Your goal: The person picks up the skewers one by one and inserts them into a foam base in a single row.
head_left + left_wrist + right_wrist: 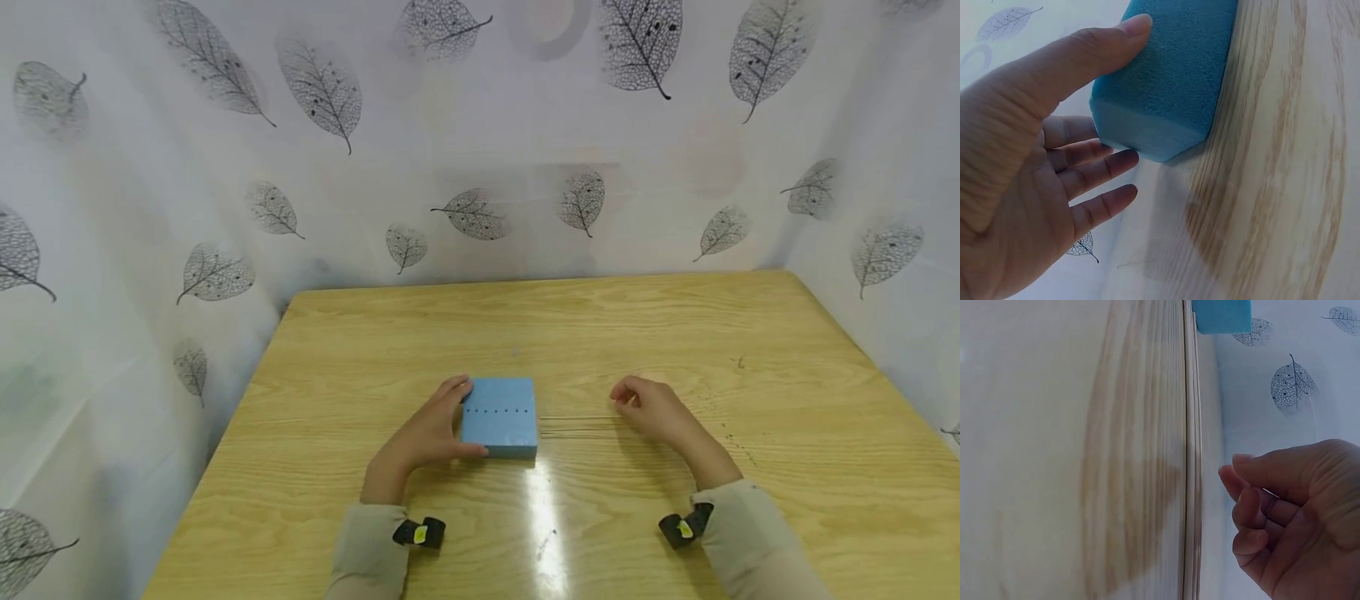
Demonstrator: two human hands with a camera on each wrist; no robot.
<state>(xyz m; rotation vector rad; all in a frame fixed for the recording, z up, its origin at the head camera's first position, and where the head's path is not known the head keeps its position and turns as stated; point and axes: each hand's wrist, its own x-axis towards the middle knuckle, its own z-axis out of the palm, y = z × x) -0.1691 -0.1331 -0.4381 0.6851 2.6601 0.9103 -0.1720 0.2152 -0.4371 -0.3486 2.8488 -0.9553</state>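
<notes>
A blue foam block (501, 408) lies on the table, with a row of several small dark holes across its top. My left hand (422, 432) grips its left end. The thumb (1094, 53) presses the near side in the left wrist view, and the fingers reach to the far side. Several thin sticks (579, 429) lie side by side just right of the block. Above their right end is my right hand (654, 408), its fingers curled. In the right wrist view, thumb and forefinger (1230, 478) meet at the tips; nothing shows between them.
The wood-grain table (405, 333) carries small dark marks (738, 442) on its right part. A pale leaf-print cloth (487, 125) hangs behind it and at both sides. Each wrist wears a black strap with a small camera (678, 530).
</notes>
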